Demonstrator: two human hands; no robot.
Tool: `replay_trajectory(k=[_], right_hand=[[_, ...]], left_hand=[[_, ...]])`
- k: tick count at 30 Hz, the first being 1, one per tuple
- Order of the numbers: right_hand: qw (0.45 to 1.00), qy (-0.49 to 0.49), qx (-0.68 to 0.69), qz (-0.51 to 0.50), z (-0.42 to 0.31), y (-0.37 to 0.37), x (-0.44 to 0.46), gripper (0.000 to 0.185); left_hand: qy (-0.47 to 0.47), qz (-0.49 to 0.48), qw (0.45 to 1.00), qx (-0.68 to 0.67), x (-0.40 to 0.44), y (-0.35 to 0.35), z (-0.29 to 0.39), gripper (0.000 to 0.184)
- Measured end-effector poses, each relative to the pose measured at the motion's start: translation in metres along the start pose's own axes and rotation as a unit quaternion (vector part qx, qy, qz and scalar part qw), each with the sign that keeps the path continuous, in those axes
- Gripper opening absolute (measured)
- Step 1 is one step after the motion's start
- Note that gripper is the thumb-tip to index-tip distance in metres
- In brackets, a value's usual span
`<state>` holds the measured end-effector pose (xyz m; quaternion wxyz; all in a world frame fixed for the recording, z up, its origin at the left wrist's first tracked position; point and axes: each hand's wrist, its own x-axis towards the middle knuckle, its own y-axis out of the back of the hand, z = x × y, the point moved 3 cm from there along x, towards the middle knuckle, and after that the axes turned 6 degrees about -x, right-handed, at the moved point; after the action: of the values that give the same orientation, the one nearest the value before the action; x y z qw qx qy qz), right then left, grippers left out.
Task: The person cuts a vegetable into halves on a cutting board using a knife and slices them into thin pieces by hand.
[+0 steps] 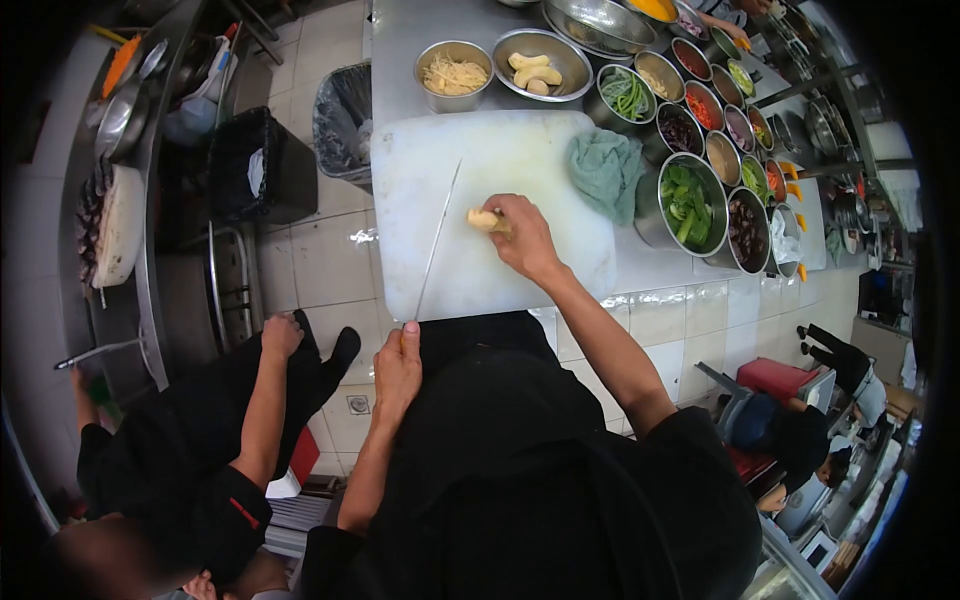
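Root (487,220), pale and ginger-like, is over the middle of the white chopping board (500,150), pinched in the right hand (525,238) with its bare end pointing toward the board's left side. Its long axis appears to run crosswise, whereas the knife (438,235) slants from the board's near edge toward the far one, so the blade lies just left of the root, near it but apart. The right hand is the nearer to the root, its fingers curled narrow around it; whether the root touches the board, one cannot tell. The right forearm crosses the board's near edge, toward the right corner. The left hand (398,370) is just off the board's near edge, wrapped around the knife's handle, thumb at the upper end, wrist fairly straight. On the desk (395,70), past the board's far edge, stand a bowl of pale shreds (455,102) and a bowl of peeled pieces (574,60); a green cloth (607,170) lies across the board's right edge.
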<state>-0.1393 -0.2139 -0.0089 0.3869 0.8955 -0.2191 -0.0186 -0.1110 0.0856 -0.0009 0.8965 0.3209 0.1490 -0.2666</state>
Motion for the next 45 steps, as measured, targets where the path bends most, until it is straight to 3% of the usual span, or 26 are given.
replay_trajectory(k=[3, 6, 9, 12, 13, 22, 35, 45], right_hand=[[0.987, 0.119, -0.106, 0.037, 0.002, 0.002, -0.004, 0.052], [0.989, 0.132, -0.066, 0.023, 0.004, 0.015, -0.020, 0.056], [0.991, 0.013, -0.032, 0.128, 0.002, 0.037, -0.036, 0.055], [0.980, -0.133, 0.021, 0.149, 0.009, 0.038, -0.049, 0.051], [0.976, -0.143, 0.043, 0.160, 0.015, 0.032, -0.052, 0.045], [0.976, -0.124, 0.085, 0.156, 0.002, 0.007, -0.032, 0.046], [0.977, -0.096, 0.000, 0.188, 0.006, 0.010, -0.035, 0.040], [0.980, -0.038, -0.010, 0.197, -0.012, 0.009, -0.024, 0.031]], left_hand=[[0.000, 0.008, 1.000, -0.015, -0.001, 0.001, -0.002, 0.065], [0.015, -0.006, 1.000, -0.003, 0.000, 0.004, -0.001, 0.065], [0.048, -0.029, 0.998, 0.003, -0.006, 0.008, 0.006, 0.064], [0.046, -0.032, 0.998, 0.004, -0.006, 0.009, 0.004, 0.064], [0.043, -0.036, 0.998, 0.006, -0.005, 0.008, 0.000, 0.064], [0.025, -0.058, 0.997, 0.033, -0.004, 0.015, 0.017, 0.065], [0.028, -0.058, 0.993, 0.097, -0.016, 0.017, 0.027, 0.061], [-0.059, 0.039, 0.984, 0.166, -0.020, 0.022, 0.034, 0.055]])
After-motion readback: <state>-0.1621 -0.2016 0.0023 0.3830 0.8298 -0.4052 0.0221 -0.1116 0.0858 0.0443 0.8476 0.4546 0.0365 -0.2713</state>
